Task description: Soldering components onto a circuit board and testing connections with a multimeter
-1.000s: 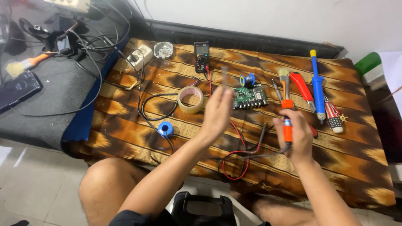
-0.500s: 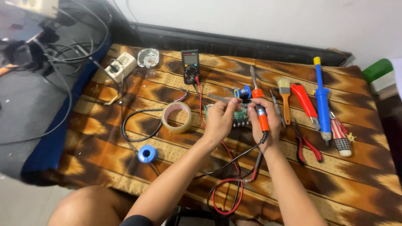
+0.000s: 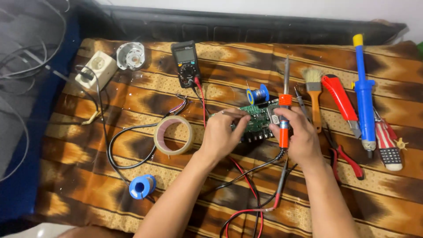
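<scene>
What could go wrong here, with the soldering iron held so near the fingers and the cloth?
The soldering iron in the right hand stands close to the left hand on the circuit board: if hot, it might burn a finger. Its cord crosses the probe leads and may snag. The cloth could scorch.

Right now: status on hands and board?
Left hand grips green circuit board. Right hand holds orange soldering iron, tip up. Red and black probe leads run under both wrists.

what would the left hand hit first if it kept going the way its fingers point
Probably the green circuit board: the left hand already has its fingertips at the board's near edge, though whether they touch it is unclear.
</scene>
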